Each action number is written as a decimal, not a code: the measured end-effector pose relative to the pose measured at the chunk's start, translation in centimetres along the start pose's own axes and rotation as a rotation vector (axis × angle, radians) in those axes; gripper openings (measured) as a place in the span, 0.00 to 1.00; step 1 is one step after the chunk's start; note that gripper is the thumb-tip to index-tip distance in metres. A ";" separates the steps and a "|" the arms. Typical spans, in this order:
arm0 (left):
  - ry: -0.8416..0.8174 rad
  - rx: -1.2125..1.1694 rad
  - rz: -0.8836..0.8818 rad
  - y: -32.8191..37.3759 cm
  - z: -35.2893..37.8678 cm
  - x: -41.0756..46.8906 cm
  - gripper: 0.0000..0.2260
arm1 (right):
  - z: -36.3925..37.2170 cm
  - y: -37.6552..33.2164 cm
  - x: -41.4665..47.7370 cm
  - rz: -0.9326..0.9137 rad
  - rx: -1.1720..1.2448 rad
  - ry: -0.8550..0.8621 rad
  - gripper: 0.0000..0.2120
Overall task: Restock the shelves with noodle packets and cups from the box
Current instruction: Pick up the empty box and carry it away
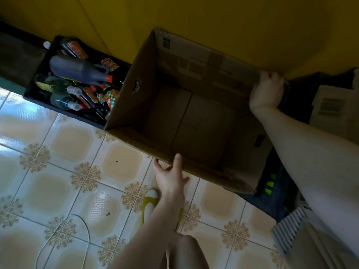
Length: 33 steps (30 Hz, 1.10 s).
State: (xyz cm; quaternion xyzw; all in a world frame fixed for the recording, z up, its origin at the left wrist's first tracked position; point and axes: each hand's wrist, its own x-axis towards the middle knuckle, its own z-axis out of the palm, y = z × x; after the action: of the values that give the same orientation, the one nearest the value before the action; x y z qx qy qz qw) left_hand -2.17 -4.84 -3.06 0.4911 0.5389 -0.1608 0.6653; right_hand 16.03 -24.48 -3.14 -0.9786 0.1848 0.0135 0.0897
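While one cardboard box [194,117] stands open on the tiled floor [68,181] against the yellow wall [213,20], both hands are on its rim. No noodle packets or cups can be seen inside; only the bare bottom flaps show, meeting at a centre seam.

Count: one box, two hands, one dark crate [38,94], one white cable [64,235], one yellow shoe [150,202].

Box: brown corrugated board, rectangular, four upright walls, top open. One oval hand slot is cut in the left wall; one dark slot shows in the right wall. Paler tape patches and a printed label mark the far wall. The near edge looks worn.

Left hand [171,177]: at the near rim of the box, fingers spread, thumb over the edge. Its grip is apart, resting on the cardboard rather than closed around it.

Right hand [267,90]: at the far right corner of the box, fingers curled over the top edge. Its grip is clamped on the rim.

Crate: touching the left wall of the box, packed with bottles [77,70] lying and leaning; an exact number cannot be told. One large dark jug with a red cap lies uppermost.

Floor: glossy ceramic tiles, cream with tan octagonal centres and ornamental corner motifs. The cable loops over the tiles at the near left.
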 end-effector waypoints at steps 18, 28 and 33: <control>0.045 -0.082 0.023 3.1 -1.1 3.0 0.26 | 1.4 -1.8 -1.0 0.147 0.307 -0.125 0.29; -0.011 0.010 0.024 3.3 -1.9 2.5 0.29 | 0.4 -0.8 -1.2 0.118 0.246 -0.216 0.30; 0.081 0.221 0.038 4.4 -2.2 1.5 0.32 | -1.1 -1.1 -1.4 0.089 0.193 -0.245 0.28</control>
State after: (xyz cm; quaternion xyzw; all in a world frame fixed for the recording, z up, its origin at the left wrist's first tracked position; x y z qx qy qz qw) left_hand 0.42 -0.47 -2.08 0.5776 0.5349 -0.1868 0.5876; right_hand 15.07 -23.20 -1.76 -0.9473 0.2161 0.1188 0.2046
